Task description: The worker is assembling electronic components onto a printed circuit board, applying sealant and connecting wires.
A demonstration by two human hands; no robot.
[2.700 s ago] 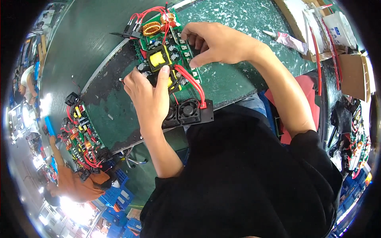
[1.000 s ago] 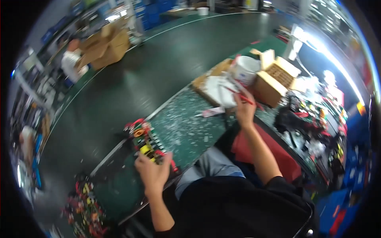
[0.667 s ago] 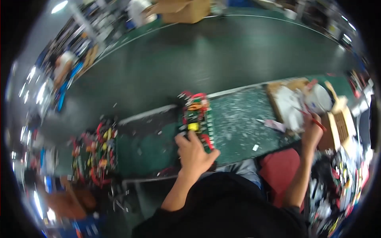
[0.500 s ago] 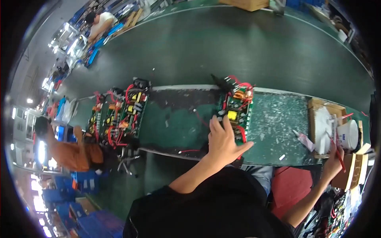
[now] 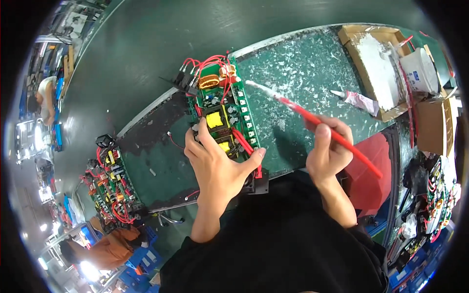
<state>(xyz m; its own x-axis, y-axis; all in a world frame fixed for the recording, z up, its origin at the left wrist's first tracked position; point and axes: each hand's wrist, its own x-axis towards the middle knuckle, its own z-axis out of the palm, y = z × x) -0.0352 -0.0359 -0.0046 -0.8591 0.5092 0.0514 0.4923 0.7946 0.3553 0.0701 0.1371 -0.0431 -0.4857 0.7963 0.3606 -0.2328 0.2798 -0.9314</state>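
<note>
Pinching red stick (image 5: 304,112) between thumb and fingers, right hand (image 5: 330,151) holds it slanted, white-coated tip just beside far right edge of circuit board (image 5: 222,105). Board lies on green bench (image 5: 312,56). Left hand (image 5: 213,168) spread over board's near end, thumb by thick red wires (image 5: 242,140); cannot tell whether it grips or merely rests. Well right: tube (image 5: 360,101), cardboard tray (image 5: 352,43) bearing white material, white bucket (image 5: 421,73). More boards (image 5: 110,183) at left.
</note>
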